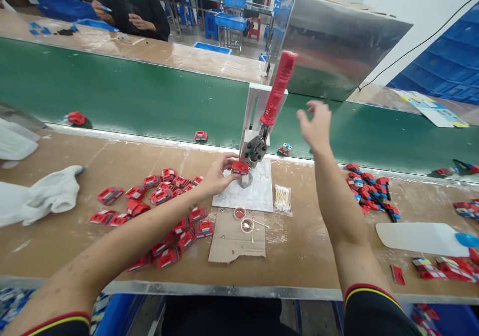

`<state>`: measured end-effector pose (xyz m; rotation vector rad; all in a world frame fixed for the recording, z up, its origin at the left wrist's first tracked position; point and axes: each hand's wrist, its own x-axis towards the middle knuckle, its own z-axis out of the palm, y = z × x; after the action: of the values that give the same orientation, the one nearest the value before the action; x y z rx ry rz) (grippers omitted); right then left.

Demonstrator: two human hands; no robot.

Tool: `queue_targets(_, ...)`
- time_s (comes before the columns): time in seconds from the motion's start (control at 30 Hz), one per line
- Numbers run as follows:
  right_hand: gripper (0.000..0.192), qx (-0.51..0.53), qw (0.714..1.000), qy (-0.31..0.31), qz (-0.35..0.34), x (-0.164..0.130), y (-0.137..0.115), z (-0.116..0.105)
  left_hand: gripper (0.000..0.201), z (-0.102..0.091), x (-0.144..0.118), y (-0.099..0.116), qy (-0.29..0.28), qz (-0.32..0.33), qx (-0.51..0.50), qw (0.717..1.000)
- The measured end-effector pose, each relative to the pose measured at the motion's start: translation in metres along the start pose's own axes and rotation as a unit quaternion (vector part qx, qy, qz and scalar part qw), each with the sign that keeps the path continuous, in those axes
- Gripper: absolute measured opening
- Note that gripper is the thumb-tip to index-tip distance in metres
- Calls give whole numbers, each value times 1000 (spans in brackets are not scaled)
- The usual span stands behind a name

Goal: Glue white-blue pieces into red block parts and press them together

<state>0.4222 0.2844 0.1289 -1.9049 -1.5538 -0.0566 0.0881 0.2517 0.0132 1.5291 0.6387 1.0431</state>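
Observation:
My left hand (220,175) pinches a red toy car part (240,167) at the foot of a hand press (258,144), just under its clamp head. The red lever handle (279,89) of the press points up and leans to the right. My right hand (316,124) is raised over the green belt to the right of the lever, fingers apart and holding nothing. A pile of similar red car parts (160,196) lies on the bench left of the press. Whether the held part touches the press base I cannot tell.
Two small cups, a red one (240,212) and a pale one (247,225), sit on cardboard (224,248) with cotton swabs. A bag of swabs (283,199) lies beside. Red-blue parts (368,188) lie right. The green conveyor (149,94) carries several parts; a co-worker (130,6) is beyond.

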Motion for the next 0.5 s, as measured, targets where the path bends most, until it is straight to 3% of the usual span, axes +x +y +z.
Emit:
queue_targets(0.07,53,105,974,176,-96,-2,-36,-29,50,5,1,-1,-22,6,6,1000)
queue_targets(0.1,58,158,949,231,-144,-6,-58,-41,47,9,1,-2,-32,6,9,999)
queue_targets(0.13,60,194,932,243,-186,-12,-82,-51,44,12,1,-3,-39,5,12,999)
queue_targets(0.23,66,227,919,188,-261,-38,-147,-64,39,23,0,-7,-46,-4,11,999)
queue_targets(0.3,63,251,917,141,-277,-57,-172,-62,37,29,-2,-8,-48,-7,9,999)
queue_targets(0.4,42,361,864,115,-331,-86,-180,-55,35,36,-5,-9,-34,-9,8,999)
queue_targets(0.5,19,387,798,99,-450,-113,-171,-54,37,40,-7,-7,0,-13,9,1000)
